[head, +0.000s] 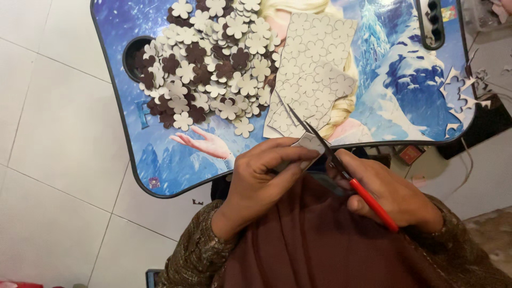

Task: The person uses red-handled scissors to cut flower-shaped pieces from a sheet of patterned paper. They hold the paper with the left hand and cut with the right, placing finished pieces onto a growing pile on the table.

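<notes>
At the table's (160, 184) near edge, left hand (261, 178) pinches a sheet scrap (308, 143) steady while right hand (392, 194) grips scissors (341, 168) (blades open).

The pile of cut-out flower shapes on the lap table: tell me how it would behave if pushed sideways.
The pile of flower pieces would probably spread and slide rather than move as one, since the pieces lie loose and overlapping. Each looks flat and thin, so likely light and not apt to roll. The glossy printed table may let them skid; some near the round cup hole might drop in.
</notes>
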Motion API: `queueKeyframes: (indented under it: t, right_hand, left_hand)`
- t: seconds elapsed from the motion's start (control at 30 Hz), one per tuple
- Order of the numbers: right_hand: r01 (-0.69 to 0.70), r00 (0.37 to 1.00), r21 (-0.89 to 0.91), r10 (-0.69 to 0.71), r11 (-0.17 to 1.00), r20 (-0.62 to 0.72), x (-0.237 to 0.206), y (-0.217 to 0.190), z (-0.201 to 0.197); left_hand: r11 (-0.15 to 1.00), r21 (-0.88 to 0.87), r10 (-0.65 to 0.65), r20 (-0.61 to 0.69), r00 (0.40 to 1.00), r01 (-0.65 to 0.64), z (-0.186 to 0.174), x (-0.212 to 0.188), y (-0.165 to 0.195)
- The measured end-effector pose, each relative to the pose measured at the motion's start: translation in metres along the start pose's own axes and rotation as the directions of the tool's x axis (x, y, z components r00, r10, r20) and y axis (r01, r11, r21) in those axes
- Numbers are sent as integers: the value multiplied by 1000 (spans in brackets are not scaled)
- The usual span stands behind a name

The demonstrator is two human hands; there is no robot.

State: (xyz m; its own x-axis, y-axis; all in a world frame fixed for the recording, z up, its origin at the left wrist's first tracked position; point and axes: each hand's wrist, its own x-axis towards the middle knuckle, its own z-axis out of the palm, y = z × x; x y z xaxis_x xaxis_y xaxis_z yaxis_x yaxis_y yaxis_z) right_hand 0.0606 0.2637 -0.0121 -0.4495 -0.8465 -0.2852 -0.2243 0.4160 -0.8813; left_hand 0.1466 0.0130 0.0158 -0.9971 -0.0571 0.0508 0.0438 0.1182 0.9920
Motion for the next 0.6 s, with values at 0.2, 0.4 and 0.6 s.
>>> queueKeyframes:
  t: [0.2, 0.4, 0.6]
  right_hand:
    - [-7, 1000, 35, 6, 999, 23, 2, -10, -7]
    - [-16, 998, -15, 17, 1000, 64, 3, -10, -13]
    - [-97, 987, -119, 111, 988, 119, -1, -3, -19]
  left_hand:
    - [992, -69, -102, 27, 994, 104, -4, 1, 0]
    - [996, -25, -84, 48, 995, 85, -10, 0, 0]
    - [993, -28, -116, 61, 991, 118, -15, -3, -4]
